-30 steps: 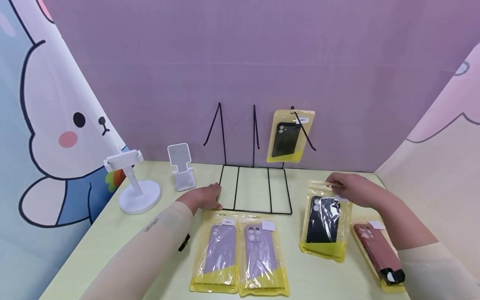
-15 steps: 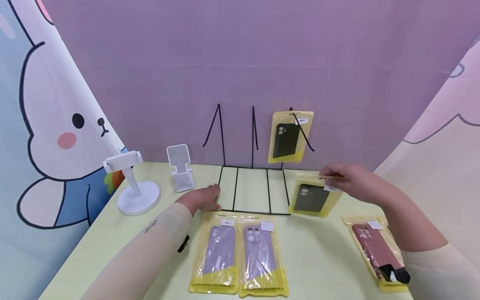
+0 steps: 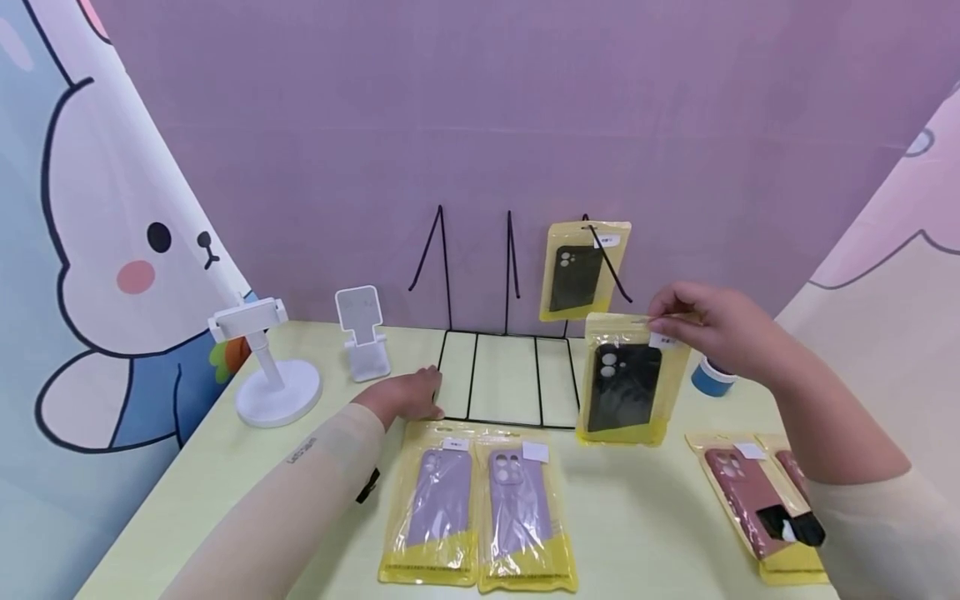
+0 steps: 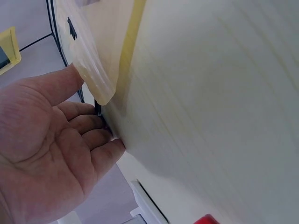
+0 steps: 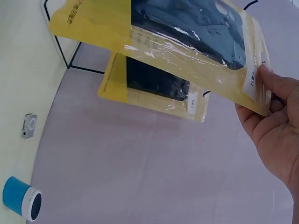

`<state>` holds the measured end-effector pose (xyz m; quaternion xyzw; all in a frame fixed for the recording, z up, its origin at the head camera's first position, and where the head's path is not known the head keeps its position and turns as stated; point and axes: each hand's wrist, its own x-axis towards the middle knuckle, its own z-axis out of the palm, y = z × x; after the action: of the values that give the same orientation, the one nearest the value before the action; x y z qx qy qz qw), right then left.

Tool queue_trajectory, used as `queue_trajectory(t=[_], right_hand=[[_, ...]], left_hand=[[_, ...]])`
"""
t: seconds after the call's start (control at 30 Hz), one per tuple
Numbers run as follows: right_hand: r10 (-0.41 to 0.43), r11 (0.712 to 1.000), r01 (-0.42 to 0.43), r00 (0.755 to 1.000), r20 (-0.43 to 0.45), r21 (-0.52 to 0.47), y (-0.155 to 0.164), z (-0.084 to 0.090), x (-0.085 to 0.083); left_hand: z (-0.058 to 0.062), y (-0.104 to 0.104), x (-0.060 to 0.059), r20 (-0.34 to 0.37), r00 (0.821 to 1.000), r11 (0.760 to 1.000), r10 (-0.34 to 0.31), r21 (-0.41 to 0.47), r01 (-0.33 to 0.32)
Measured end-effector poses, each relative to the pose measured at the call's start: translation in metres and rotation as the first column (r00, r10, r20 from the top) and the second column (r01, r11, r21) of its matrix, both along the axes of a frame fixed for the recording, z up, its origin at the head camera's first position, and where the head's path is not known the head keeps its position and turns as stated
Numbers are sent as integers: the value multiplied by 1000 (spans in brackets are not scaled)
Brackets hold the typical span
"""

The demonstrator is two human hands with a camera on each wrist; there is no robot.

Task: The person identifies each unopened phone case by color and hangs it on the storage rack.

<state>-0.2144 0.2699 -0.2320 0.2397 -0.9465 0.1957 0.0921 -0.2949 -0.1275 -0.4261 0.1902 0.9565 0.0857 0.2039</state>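
Purple bkgd (image 3: 480, 125); held ylw pkt (image 3: 626, 433) shows blk case (image 3: 626, 389).

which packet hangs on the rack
The black-case packet on the rightmost hook; the right hand holds another black one; purple packets and reddish ones lie on the table.

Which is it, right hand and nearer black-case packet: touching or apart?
Touching: the right wrist view shows the right hand pinching the nearer black-case packet at its top end.

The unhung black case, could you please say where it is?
In the head view, the right hand holds the unhung case right of centre, below the hung black case.
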Motion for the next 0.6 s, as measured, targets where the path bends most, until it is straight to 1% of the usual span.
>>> queue_trajectory(t=[0.07,0.23,0.43,0.5,0.6], right_hand=[[-11,1000,11,1000,-6,-14,-3,4,0],[-9,1000,8,1000,-29,-20,-9,10,-2],[6,1000,-8,998,-69,-24,-14,12,-9],[6,999,-8,998,-64,-34,-16,11,-12],[-3,999,1,999,-33,-51,-17,10,-16]], left_hand=[[1,0,0,2,1000,1000,-4,1,4],[2,-1,0,7,1000,1000,-6,2,6],[2,-1,1,9,1000,1000,-1,6,0],[2,-1,1,8,1000,1000,1,8,-1],[1,0,0,5,1000,1000,3,13,-3]])
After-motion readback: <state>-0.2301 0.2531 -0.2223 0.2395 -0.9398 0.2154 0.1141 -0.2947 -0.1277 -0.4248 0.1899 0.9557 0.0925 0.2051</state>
